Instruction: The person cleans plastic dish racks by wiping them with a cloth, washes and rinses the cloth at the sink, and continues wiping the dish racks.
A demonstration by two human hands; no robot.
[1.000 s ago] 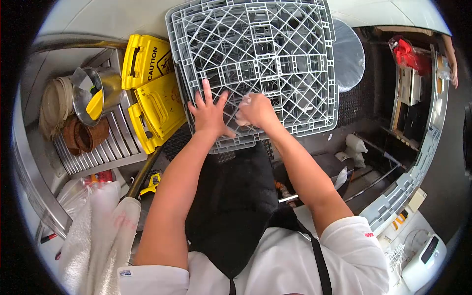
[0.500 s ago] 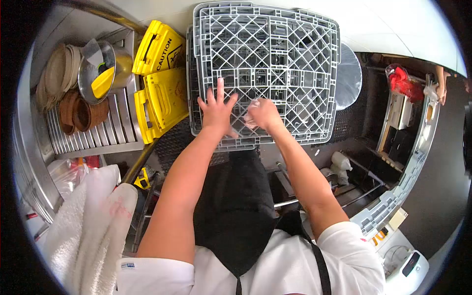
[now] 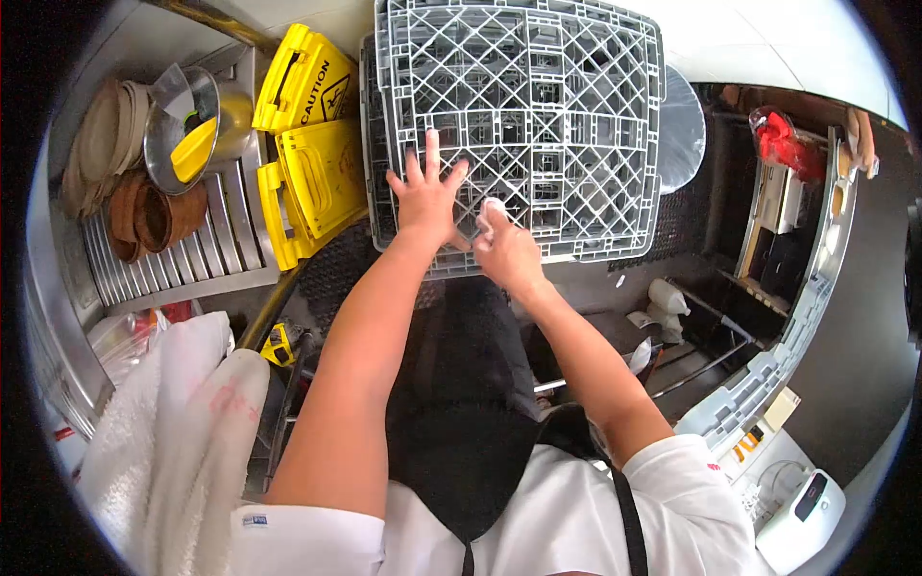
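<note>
A grey plastic lattice crate [image 3: 595, 144] lies in front of me, its open grid facing up, on top of another grey crate or layer. My left hand [image 3: 425, 206] is spread flat on the grid near its front left part, with fingers apart. Just to its right, my right hand [image 3: 509, 254] is closed around a crumpled whitish cloth or wipe [image 3: 492, 213], held near the crate's front edge. Only a small part of the wipe shows beyond my fingers.
Yellow caution signs [image 3: 327, 173] stand left of the crate. Beyond them, a metal pot [image 3: 230, 125] and brown baskets [image 3: 158, 216] sit on a slatted steel shelf. White towels [image 3: 182, 422] hang at lower left. A round, plastic-wrapped item [image 3: 680, 134] is at right; another person's hand [image 3: 860, 144] shows farther right.
My right hand has drawn back toward me with the wipe, from over the grid to near the crate's front edge. My left hand stays spread on the crate. The view has shifted slightly.
</note>
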